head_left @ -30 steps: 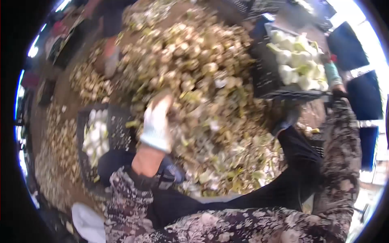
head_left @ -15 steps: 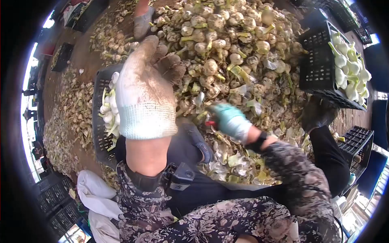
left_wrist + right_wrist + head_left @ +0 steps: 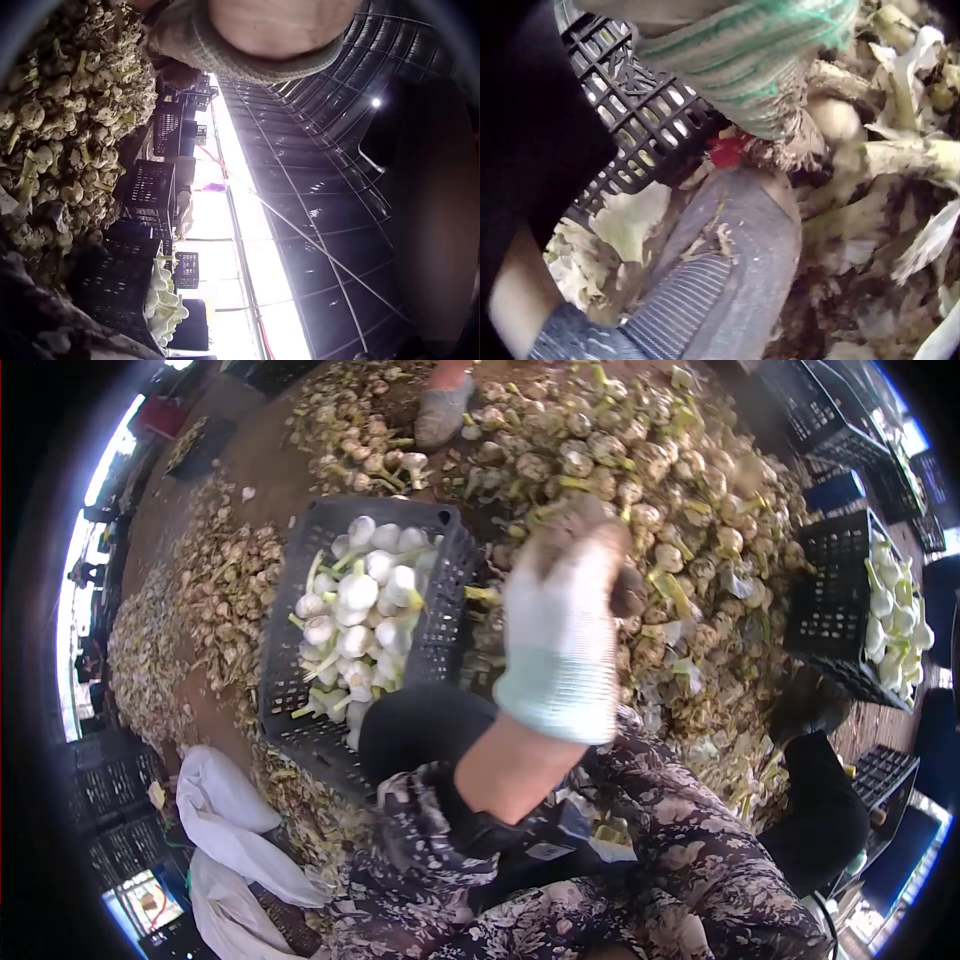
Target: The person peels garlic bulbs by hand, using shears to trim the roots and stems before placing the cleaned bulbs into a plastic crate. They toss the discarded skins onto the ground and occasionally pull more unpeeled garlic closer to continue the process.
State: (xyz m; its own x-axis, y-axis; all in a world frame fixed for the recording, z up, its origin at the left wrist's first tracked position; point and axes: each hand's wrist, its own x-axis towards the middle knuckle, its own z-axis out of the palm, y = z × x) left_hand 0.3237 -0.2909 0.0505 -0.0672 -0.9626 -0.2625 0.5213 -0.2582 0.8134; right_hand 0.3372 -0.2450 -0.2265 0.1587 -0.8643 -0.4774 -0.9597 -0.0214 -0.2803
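Note:
My left hand (image 3: 565, 625), in a white glove with a dirt-browned front, reaches over a heap of unpeeled garlic bulbs (image 3: 700, 480). Its fingers are blurred, and I cannot tell whether they hold a bulb. A black crate (image 3: 462, 555) of white trimmed garlic (image 3: 357, 592) stands just left of it. The left forearm and glove hide my right hand in the head view. The right wrist view has that hand (image 3: 757, 64) in a green-striped glove with frayed fingers. A small red piece of a tool (image 3: 729, 150) sticks out beneath it, above a grey shoe (image 3: 742, 247). A garlic bulb (image 3: 836, 120) lies beside its fingers.
Another black crate (image 3: 830, 585) of white garlic stands tilted at the right. White sacks (image 3: 225, 800) lie at lower left. Loose skins and bulbs (image 3: 225, 575) cover the floor at left. Someone else's shoe (image 3: 440, 415) is at the top.
My left hand has moved right, from beside the left crate to over the heap. The right hand, seen half a second ago with something red, is now hidden behind it. The head view has swung left.

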